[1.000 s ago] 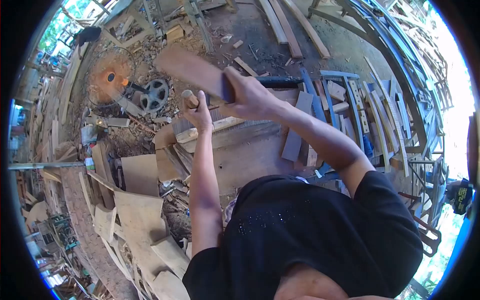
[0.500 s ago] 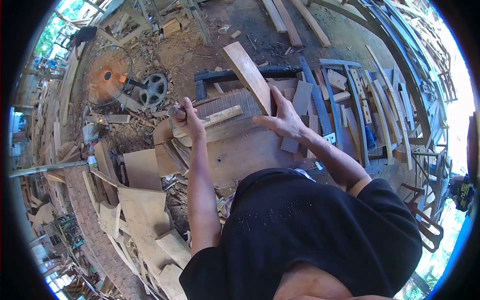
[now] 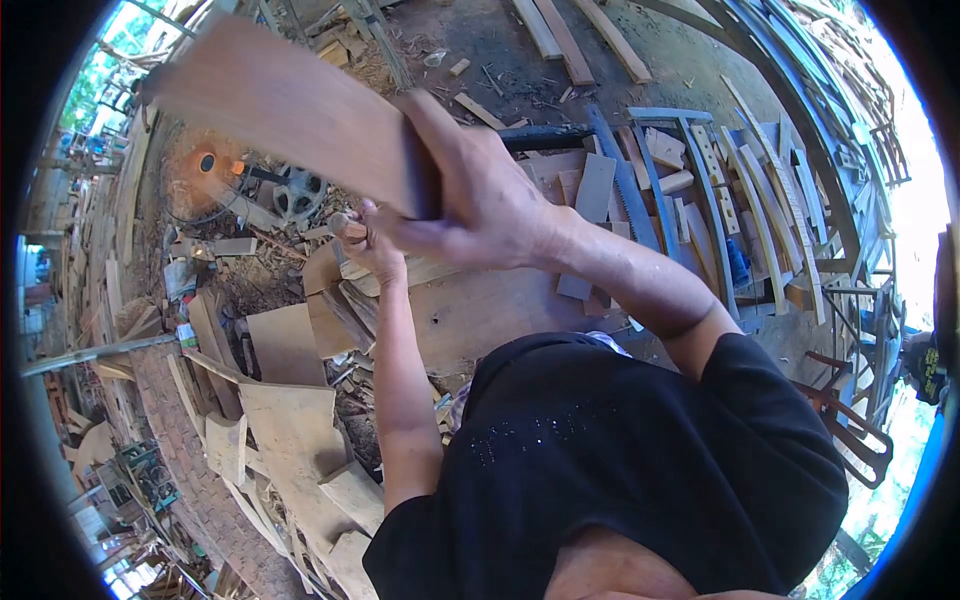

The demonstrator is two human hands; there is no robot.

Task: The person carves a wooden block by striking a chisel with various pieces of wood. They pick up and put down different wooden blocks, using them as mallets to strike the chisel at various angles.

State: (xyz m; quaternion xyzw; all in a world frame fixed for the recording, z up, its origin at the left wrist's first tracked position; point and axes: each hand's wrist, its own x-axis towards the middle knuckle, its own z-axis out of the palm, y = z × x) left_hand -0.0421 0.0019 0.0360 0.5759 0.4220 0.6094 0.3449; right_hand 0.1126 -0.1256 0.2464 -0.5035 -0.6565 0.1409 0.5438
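My right hand point(image 3: 485, 195) grips the lower end of a short, flat wooden plank point(image 3: 290, 105), thumb on one side and fingers on the other. The plank is raised close to the camera, slanting up and to the left, slightly blurred. Behind and below it is my left hand point(image 3: 375, 250), its fingers closed around a small brownish thing whose kind I cannot make out. Part of the left hand is hidden by the right. Under both hands lies a wooden work surface point(image 3: 480, 310).
An orange-centred fan point(image 3: 208, 165) stands at the left, partly behind the plank. A handsaw point(image 3: 622, 185) and several wood pieces point(image 3: 665, 150) lie to the right. Cut boards point(image 3: 290, 420) are piled at lower left. A bow saw point(image 3: 850, 430) is at far right.
My right hand has lifted the plank toward the camera and swung it left, over the fan. My left hand stays in nearly the same place, still closed.
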